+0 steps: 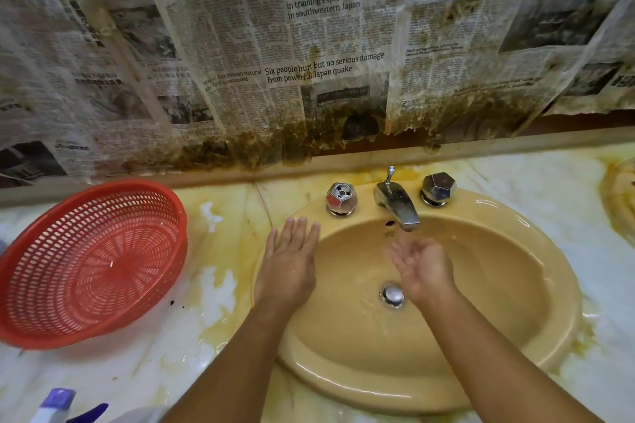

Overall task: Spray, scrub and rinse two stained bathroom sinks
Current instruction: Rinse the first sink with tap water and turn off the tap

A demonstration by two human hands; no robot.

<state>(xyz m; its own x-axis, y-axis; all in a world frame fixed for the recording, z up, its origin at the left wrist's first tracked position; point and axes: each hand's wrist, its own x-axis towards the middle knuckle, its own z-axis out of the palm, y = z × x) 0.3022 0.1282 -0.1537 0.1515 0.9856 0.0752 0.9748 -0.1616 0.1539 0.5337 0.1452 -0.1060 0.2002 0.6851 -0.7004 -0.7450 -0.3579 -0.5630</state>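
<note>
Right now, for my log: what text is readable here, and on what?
Newspaper on wall, headlines:
"to deliver results in Easter bombing probe"
"3 SDF members killed in training explosion in southwestern Japan"
"Six people hurt but no serious damage from powerful Japan quake"
Body print, other headlines: too blurred.

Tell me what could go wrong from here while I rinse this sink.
1. Water tossed from the cupped right hand under the spout may splash the newspaper, whose lower edge already looks soaked and torn.
2. The left hand lies flat on the wet rim of the sink; it could slip.
3. The bottle stands at the near edge of the counter, by the left forearm; a pull back could knock it off.
</note>
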